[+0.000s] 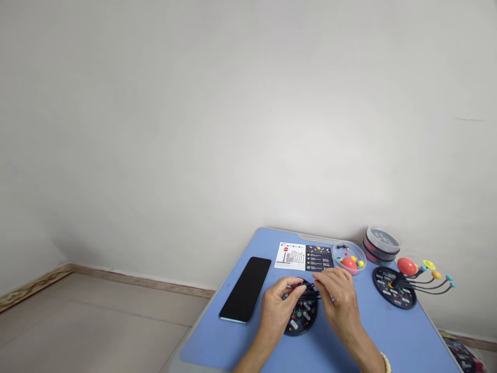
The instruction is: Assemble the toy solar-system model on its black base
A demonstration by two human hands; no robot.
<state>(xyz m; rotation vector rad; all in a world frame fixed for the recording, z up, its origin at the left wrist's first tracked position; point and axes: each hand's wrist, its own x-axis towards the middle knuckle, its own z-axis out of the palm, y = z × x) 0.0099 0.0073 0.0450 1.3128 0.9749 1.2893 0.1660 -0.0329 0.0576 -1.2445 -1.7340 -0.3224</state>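
Above a round black base (301, 324) printed with coloured dots and pale labels, both my hands meet at a bundle of thin black plastic arms (309, 291). My left hand (277, 305) pinches the bundle from the left, thumb and forefinger together. My right hand (339, 298) grips its right end with the fingertips closed. The fingers partly cover the bundle, so its join to the base is hidden. Just behind lies a printed instruction sheet (291, 257) with a diagram of a planet model.
A black phone (246, 290) lies left on the blue table (217, 342). Behind the hands, a clear dish (365, 254) holds coloured balls. Stacked round containers (382, 243) stand at the back right. An assembled planet model (395, 295) sits at the right edge, its arms overhanging.
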